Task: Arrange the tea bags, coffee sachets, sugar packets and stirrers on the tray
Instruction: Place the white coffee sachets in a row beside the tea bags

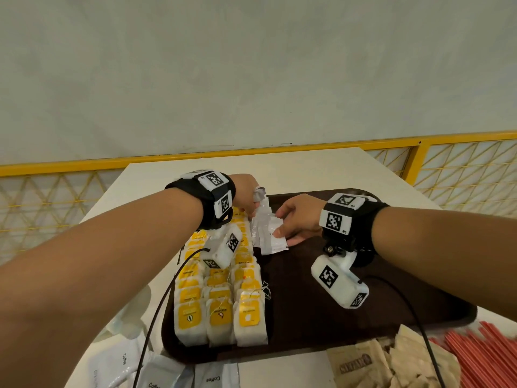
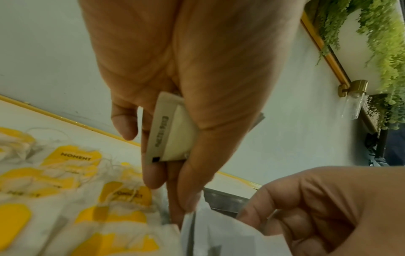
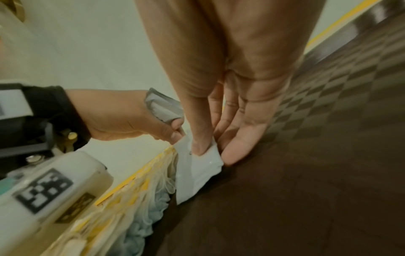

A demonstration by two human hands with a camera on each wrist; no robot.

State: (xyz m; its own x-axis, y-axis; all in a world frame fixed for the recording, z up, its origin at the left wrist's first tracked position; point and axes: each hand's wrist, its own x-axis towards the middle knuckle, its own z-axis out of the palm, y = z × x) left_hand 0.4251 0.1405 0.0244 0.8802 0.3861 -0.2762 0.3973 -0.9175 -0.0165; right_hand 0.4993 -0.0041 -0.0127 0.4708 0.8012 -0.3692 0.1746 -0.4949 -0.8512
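Observation:
A dark brown tray (image 1: 321, 309) lies on a white table. Tea bags (image 1: 218, 303) with yellow tags fill three columns along its left side. Just right of them, at the far end, lie white coffee sachets (image 1: 263, 222). My left hand (image 1: 247, 204) hovers over that spot and grips a small bundle of sachets (image 2: 168, 131) in its curled fingers. My right hand (image 1: 281, 229) pinches one coffee sachet (image 3: 201, 164) between thumb and fingers, low on the tray beside the tea bags. In the right wrist view the left hand (image 3: 131, 119) nearly touches that same sachet.
More white coffee sachets (image 1: 156, 371) lie on the table at the near left. Brown sugar packets (image 1: 391, 362) and red stirrers (image 1: 481, 354) sit at the near right. Black cables (image 1: 156, 303) hang from both wrists. A yellow railing (image 1: 419, 169) runs behind the table.

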